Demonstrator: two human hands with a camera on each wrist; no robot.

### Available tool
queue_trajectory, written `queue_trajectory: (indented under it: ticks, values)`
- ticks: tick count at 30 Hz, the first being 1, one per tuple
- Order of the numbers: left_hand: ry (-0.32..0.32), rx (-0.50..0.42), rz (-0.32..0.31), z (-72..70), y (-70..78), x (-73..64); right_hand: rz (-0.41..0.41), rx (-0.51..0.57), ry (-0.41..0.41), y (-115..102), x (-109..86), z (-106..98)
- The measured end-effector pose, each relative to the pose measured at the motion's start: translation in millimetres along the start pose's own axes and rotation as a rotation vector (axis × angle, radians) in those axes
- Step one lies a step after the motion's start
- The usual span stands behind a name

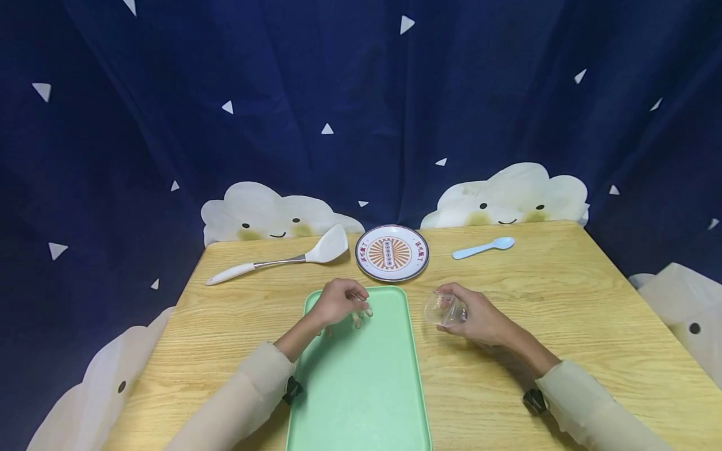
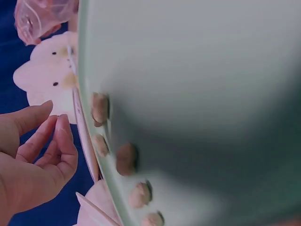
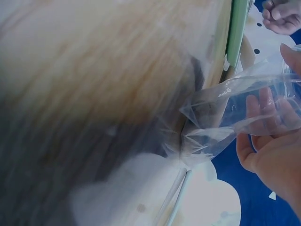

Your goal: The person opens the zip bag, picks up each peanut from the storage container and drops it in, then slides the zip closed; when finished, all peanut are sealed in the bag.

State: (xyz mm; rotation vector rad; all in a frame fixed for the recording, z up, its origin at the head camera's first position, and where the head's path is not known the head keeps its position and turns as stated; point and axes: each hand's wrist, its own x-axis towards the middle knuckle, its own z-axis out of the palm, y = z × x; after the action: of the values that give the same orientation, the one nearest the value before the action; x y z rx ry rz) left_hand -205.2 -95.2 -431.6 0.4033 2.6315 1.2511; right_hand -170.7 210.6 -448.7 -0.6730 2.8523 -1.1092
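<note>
My right hand (image 1: 479, 318) grips a clear plastic cup (image 1: 434, 310) above the table, right of the green tray (image 1: 366, 388). The cup is tilted on its side with its wide mouth to the left; in the right wrist view its thin wall (image 3: 207, 136) shows in front of the curled fingers. My left hand (image 1: 338, 302) hovers over the far left end of the tray, with thumb and fingertips close together and nothing seen between them. Below it lie several peanuts (image 2: 126, 159), small, pale brown and lumpy, in a loose row along the tray's far edge.
A white plate (image 1: 389, 275) with a printed pattern stands behind the tray. Left of it lies a white spatula (image 1: 327, 245) with a long handle, and a light blue spoon (image 1: 482, 248) lies at the back right. A dark blue curtain (image 1: 361, 75) hangs behind the table.
</note>
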Motion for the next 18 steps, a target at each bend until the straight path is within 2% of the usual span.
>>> queue_trajectory:
  ticks: [3,10,16,18]
  values:
    - [0.004,0.021,-0.012,-1.3,-7.4,-1.6,-0.004,-0.002,0.001,1.0,0.3,0.2]
    - [-0.020,0.062,-0.083,1.0,-16.6,-7.1,-0.007,0.015,-0.002,1.9,1.1,0.8]
    - [-0.047,0.087,-0.060,4.3,-20.2,-8.4,0.006,0.020,-0.006,1.7,0.8,1.5]
    - [-0.061,0.089,-0.070,4.5,-19.6,-8.2,0.003,0.013,-0.002,2.3,0.5,2.1]
